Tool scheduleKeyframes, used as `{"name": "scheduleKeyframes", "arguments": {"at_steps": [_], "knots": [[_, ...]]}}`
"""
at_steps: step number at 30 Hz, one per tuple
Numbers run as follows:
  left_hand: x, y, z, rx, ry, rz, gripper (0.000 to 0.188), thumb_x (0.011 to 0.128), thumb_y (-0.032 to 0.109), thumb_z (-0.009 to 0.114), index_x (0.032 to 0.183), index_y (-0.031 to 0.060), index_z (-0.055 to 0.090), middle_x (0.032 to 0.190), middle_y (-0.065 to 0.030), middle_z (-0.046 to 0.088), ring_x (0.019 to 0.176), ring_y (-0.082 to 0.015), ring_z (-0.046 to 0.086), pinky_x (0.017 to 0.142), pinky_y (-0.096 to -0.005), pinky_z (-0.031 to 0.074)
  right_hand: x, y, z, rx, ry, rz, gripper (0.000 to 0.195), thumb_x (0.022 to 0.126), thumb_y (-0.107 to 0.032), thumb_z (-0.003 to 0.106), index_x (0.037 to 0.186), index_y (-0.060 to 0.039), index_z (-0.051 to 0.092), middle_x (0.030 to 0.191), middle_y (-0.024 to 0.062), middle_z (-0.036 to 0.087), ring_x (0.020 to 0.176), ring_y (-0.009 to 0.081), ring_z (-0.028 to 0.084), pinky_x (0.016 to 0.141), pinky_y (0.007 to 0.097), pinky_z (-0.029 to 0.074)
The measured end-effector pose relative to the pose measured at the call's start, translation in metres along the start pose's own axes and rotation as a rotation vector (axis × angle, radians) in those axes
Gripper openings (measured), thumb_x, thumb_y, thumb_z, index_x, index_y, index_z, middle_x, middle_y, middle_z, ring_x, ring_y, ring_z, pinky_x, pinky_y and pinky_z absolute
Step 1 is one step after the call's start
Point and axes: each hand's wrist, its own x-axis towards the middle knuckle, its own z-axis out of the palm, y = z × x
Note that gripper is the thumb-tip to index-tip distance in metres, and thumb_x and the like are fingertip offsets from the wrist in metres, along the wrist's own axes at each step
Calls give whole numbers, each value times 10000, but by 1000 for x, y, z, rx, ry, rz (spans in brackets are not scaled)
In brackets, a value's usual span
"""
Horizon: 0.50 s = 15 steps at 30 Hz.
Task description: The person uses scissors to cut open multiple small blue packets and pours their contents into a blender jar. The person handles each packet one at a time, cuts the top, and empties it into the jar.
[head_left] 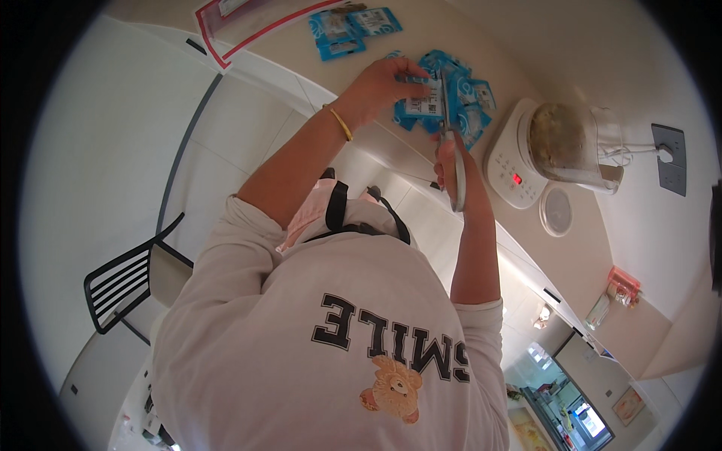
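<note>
My left hand (389, 84) pinches a blue-and-white sachet (424, 103) that bears print and a square code. In my right hand (451, 163) is a pair of scissors (459, 180) with pale handles. Their metal blades point away from me and lie along the sachet's right edge; whether they have cut into it I cannot tell. Beneath and beside the sachet, a loose heap of similar blue sachets (471, 110) covers the countertop (507, 67). Farther left, a smaller group of blue packets (338, 34) lies with a brown clump at its back.
Right of the heap stands a white electric appliance (516, 158) with a lit red display, its clear jug (564, 141) holding brownish contents. Its cable runs to a wall socket (669, 159). Nearby lies a round lid (556, 211). A red-edged clear bag (248, 28) overhangs the counter's front edge.
</note>
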Motion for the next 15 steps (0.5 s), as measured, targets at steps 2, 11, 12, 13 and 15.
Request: {"name": "scheduleKeyframes", "arguments": {"at_steps": [2, 11, 12, 13, 15], "knots": [[0, 2, 4, 9, -15, -10, 326, 789, 65, 742, 1096, 9, 646, 945, -65, 630, 902, -152, 599, 780, -261, 488, 8, 14, -4, 267, -39, 208, 757, 871, -753, 359, 1058, -42, 540, 667, -33, 437, 532, 54, 425, 466, 226, 364], [16, -3, 5, 17, 49, -21, 350, 797, 120, 755, 1116, 53, 629, 1006, -62, 591, 898, -162, 586, 762, -281, 471, 12, -22, 5, 132, 21, 125, 604, 893, -648, 494, 882, -47, 557, 563, -23, 425, 417, 81, 421, 381, 243, 334], [16, -3, 4, 7, 48, -26, 341, 806, 127, 749, 1119, 63, 628, 1014, -55, 588, 904, -160, 584, 759, -284, 472, 13, -20, 6, 141, 26, 125, 594, 896, -639, 499, 878, -47, 555, 565, -22, 427, 418, 79, 420, 381, 243, 333], [16, -2, 2, -3, 47, -31, 332, 815, 133, 742, 1122, 74, 628, 1021, -48, 585, 911, -158, 581, 755, -286, 472, 14, -18, 6, 151, 32, 124, 585, 899, -630, 503, 874, -47, 553, 566, -21, 429, 419, 77, 420, 381, 243, 332], [15, 1, -3, -50, 24, -36, 312, 836, 136, 724, 1129, 88, 628, 1033, -33, 586, 924, -149, 579, 748, -280, 475, 13, -19, 7, 149, 51, 119, 614, 896, -652, 478, 888, -42, 552, 574, -19, 431, 424, 73, 418, 388, 241, 335]]}}
